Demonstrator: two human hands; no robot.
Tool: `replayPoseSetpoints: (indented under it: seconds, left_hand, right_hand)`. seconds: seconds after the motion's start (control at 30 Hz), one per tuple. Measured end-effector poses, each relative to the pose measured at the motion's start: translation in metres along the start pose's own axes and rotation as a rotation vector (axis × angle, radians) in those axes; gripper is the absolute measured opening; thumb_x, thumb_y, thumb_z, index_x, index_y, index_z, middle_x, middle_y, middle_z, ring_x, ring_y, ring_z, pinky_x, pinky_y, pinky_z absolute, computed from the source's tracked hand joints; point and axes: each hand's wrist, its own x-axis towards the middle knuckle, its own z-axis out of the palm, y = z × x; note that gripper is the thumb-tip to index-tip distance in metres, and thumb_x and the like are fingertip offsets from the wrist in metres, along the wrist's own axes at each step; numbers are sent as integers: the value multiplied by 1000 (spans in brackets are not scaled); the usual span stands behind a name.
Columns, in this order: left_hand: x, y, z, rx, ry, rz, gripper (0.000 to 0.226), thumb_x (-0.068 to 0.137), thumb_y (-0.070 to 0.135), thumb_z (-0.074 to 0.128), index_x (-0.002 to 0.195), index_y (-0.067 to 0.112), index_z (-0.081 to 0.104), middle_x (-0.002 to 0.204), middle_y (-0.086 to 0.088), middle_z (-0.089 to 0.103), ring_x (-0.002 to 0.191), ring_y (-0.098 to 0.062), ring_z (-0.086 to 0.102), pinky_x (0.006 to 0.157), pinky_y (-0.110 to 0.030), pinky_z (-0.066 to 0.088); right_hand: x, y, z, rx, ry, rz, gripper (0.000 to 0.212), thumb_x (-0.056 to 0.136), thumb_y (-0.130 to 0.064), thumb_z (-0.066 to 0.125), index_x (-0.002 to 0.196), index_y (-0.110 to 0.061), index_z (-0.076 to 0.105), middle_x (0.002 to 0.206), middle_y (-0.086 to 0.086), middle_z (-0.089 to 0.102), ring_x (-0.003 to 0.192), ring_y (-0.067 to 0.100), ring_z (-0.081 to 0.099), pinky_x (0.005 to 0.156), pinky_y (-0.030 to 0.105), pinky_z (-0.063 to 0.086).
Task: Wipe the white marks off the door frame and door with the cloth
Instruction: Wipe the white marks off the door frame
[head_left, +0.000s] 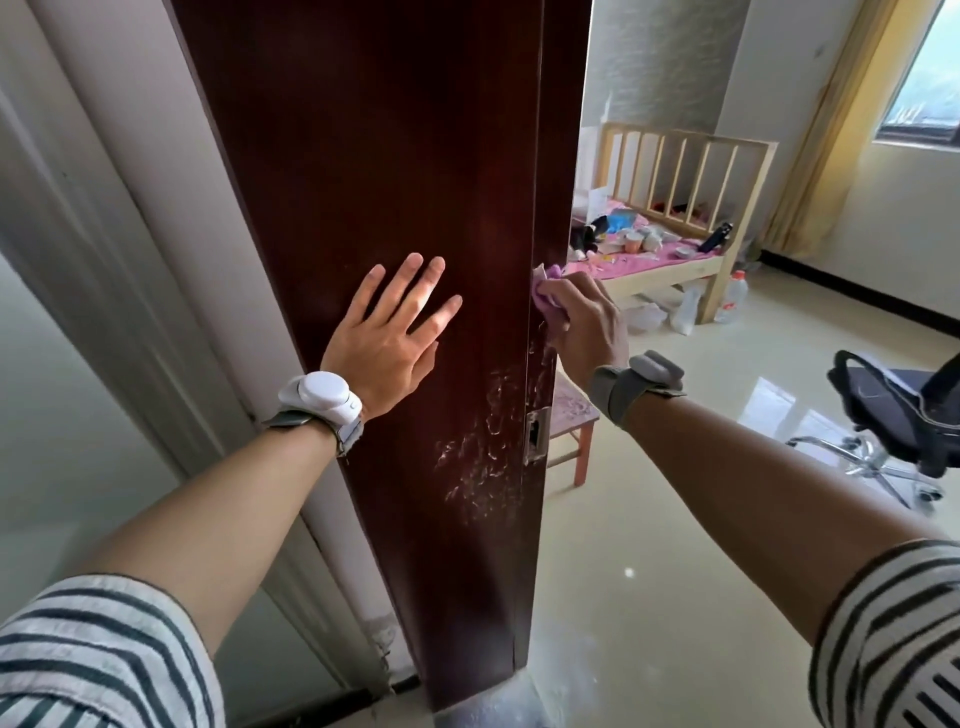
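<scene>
A dark brown door frame (363, 171) runs down the middle of the view. My left hand (392, 338) lies flat on its front face, fingers spread and straight. My right hand (584, 325) grips a pink cloth (546, 291) and presses it against the frame's inner edge, above a metal strike plate (536, 434). White scribbled marks (480, 457) cover the front face beside and below the plate, and fainter ones (540, 364) run up the inner edge just under the cloth.
A white wall (104, 260) stands to the left. Through the doorway are a wooden bed (680, 260) with clutter, a small red stool (574, 421), plastic bottles (730, 299) on the glossy floor and an overturned office chair (893, 415). White dust lies at the frame's foot (524, 696).
</scene>
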Motion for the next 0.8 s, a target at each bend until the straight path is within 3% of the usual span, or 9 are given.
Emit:
replayPoseSetpoints:
  seconds: [0.1,0.17,0.23,0.33,0.5,0.63,0.7,0.8]
  left_hand:
    - [1,4,5,24,47,-37,48,98,30,52,145,23,49,159,-12,31,148,-31,26,122,-49,13]
    - [3,10,8,32,82,-62,47,96,28,54,143,23,51,158,-12,33,147,-32,28,122,-49,11]
    - [5,15,11,55,105,-89,47,95,28,55,142,22,53,157,-12,34,147,-32,29,122,-50,10]
    - [4,18,13,69,130,-102,46,95,28,55,141,21,53,156,-14,35,146,-34,28,122,-52,11]
    - [4,19,17,88,148,-98,46,96,28,54,140,20,54,156,-15,37,146,-34,30,121,-53,12]
    - [3,20,19,112,156,-92,46,94,27,55,140,20,55,155,-15,38,145,-35,31,120,-54,15]
    - [3,19,18,121,153,-91,46,94,27,54,140,20,55,155,-15,37,145,-35,31,120,-54,14]
    - [3,18,17,134,154,-91,46,95,27,53,140,19,55,155,-16,37,145,-35,32,120,-54,14]
  right_hand:
    - [-14,23,-5,-83,-184,-37,23,93,-21,52,102,-13,72,91,7,64,86,29,58,62,31,43]
    - [-31,45,-12,-145,-301,27,21,93,-11,55,103,-12,73,92,9,64,87,30,58,64,31,41]
    - [-38,55,-20,-100,-263,48,24,88,-2,61,106,-13,73,93,9,63,84,30,58,64,35,48]
    - [-21,44,-14,-23,-169,-68,29,82,-1,68,108,-14,70,93,6,61,81,26,57,63,32,50]
    - [-11,22,2,80,-79,-126,25,78,1,57,98,-11,67,93,6,58,85,28,56,62,34,49]
    - [-43,36,9,-17,-223,-141,34,90,-23,41,95,-11,72,88,7,60,83,29,56,62,39,52]
    - [-51,48,4,-72,-274,-13,23,91,-15,52,100,-15,73,93,7,60,88,29,57,64,40,53]
    - [-50,51,-7,-67,-209,-2,33,79,5,64,104,-15,71,95,9,59,88,31,56,60,38,53]
